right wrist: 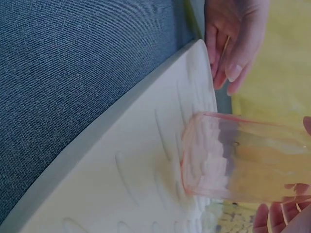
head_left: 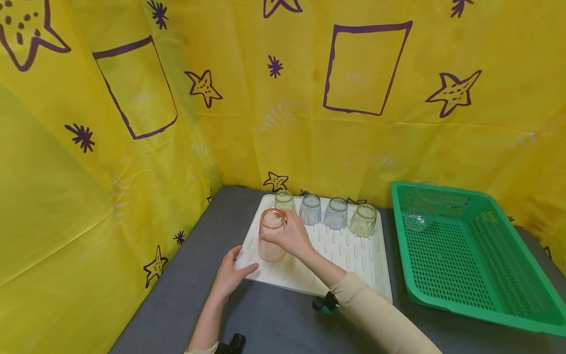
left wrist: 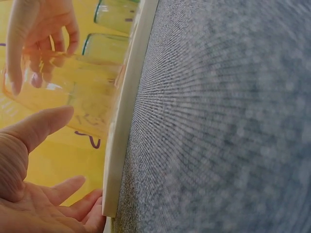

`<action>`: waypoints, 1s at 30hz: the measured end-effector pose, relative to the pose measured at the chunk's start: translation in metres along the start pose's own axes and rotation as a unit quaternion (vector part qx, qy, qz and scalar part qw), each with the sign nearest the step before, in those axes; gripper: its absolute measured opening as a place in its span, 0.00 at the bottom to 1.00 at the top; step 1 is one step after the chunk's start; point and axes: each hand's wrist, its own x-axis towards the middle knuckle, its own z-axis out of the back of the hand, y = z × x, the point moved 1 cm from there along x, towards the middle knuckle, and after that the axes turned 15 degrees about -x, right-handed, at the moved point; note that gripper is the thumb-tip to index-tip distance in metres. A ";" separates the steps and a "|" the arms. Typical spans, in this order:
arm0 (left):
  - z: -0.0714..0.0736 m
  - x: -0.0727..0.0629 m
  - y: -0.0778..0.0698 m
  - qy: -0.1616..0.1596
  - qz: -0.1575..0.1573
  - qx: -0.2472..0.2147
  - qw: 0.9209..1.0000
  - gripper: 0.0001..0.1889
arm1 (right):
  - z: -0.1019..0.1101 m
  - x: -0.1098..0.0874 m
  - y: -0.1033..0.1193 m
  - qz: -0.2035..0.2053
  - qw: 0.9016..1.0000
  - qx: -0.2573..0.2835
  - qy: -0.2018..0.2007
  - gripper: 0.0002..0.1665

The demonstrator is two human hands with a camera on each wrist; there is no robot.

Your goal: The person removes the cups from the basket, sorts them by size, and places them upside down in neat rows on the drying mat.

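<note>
A tall pink glass (head_left: 270, 250) with an orange-tinted rim stands on the left part of a white ribbed draining tray (head_left: 364, 268). My right hand (head_left: 292, 233) grips it near the top, thumb on the near side and fingers round the far side. In the right wrist view, the lower end of the pink glass (right wrist: 209, 155) is right at the tray surface. My left hand (head_left: 230, 275) is at the tray's front left corner, thumb and fingers spread, holding nothing. Its fingertips (left wrist: 95, 206) are right at the tray edge in the left wrist view.
Along the tray's back edge stand a green glass (head_left: 284, 199), two blue glasses (head_left: 311, 211) and another green glass (head_left: 363, 222). To the right, a green plastic basket (head_left: 451, 314) has a clear glass (head_left: 416, 221) at its back left. Yellow patterned cloth (head_left: 247, 137) hangs behind and left.
</note>
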 end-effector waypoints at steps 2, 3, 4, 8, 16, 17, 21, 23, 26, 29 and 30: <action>0.000 0.000 0.000 0.000 0.000 0.003 1.000 0.42 | -0.002 0.000 0.000 0.002 1.000 -0.009 0.004 0.47; -0.001 0.000 0.000 0.000 0.000 0.005 1.000 0.41 | -0.003 0.000 -0.001 0.004 1.000 -0.013 0.007 0.46; -0.001 0.000 0.000 -0.001 0.000 0.007 1.000 0.41 | -0.005 0.000 -0.001 0.005 1.000 -0.015 0.009 0.46; -0.001 0.001 0.000 -0.003 0.000 0.011 1.000 0.41 | -0.007 -0.001 -0.002 0.008 1.000 -0.022 0.015 0.46; -0.002 0.001 0.000 -0.003 -0.002 0.014 1.000 0.40 | -0.002 -0.003 -0.003 0.013 0.999 -0.005 0.033 0.44; -0.002 0.002 0.000 -0.003 -0.001 0.015 1.000 0.40 | -0.001 -0.003 -0.003 0.015 0.999 -0.004 0.036 0.44; -0.002 0.002 -0.001 -0.002 0.002 0.020 1.000 0.41 | 0.004 -0.004 -0.006 0.025 0.999 -0.003 0.045 0.44; -0.002 0.002 -0.001 -0.002 0.002 0.021 1.000 0.41 | 0.006 -0.005 -0.007 0.027 0.999 -0.001 0.047 0.43; -0.003 0.002 -0.001 0.000 0.002 0.021 1.000 0.41 | 0.011 -0.008 -0.009 0.025 0.998 0.004 0.051 0.42; -0.003 0.002 -0.001 0.000 0.004 0.023 1.000 0.40 | 0.018 -0.010 -0.010 0.018 0.998 0.007 0.058 0.42; -0.003 0.002 -0.001 0.000 0.005 0.024 1.000 0.40 | 0.021 -0.010 -0.011 0.016 0.998 0.007 0.060 0.42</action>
